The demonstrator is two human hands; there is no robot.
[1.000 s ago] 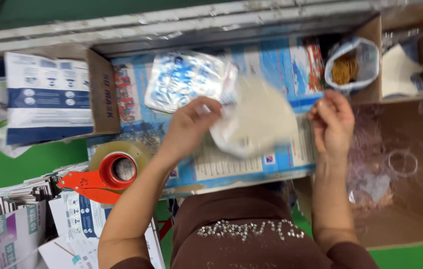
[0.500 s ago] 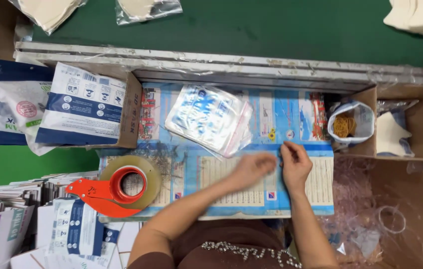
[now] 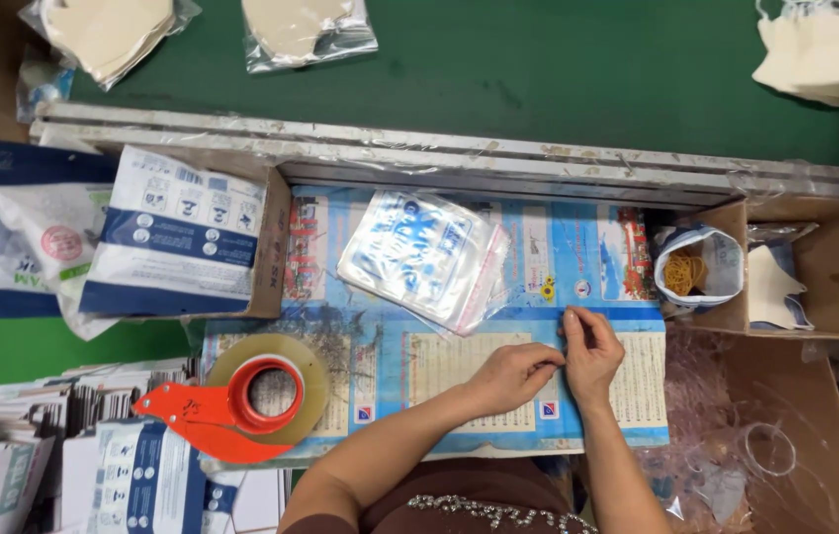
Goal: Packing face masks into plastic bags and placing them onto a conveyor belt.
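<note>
On glossy printed sheet (image 3: 459, 381), 2 pinched hands: left hand (image 3: 510, 376), right hand (image 3: 592, 354).

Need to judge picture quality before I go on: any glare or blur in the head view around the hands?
Head view: the left hand and right hand look sharp; glare streaks the stack of clear bags; lighting is even with soft shadows; the bag of rubber bands is readable.

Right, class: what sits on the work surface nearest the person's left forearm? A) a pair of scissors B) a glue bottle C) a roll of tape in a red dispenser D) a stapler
C: a tape roll in a red dispenser lies on the blue printed sheet, just beside the left forearm.
</note>
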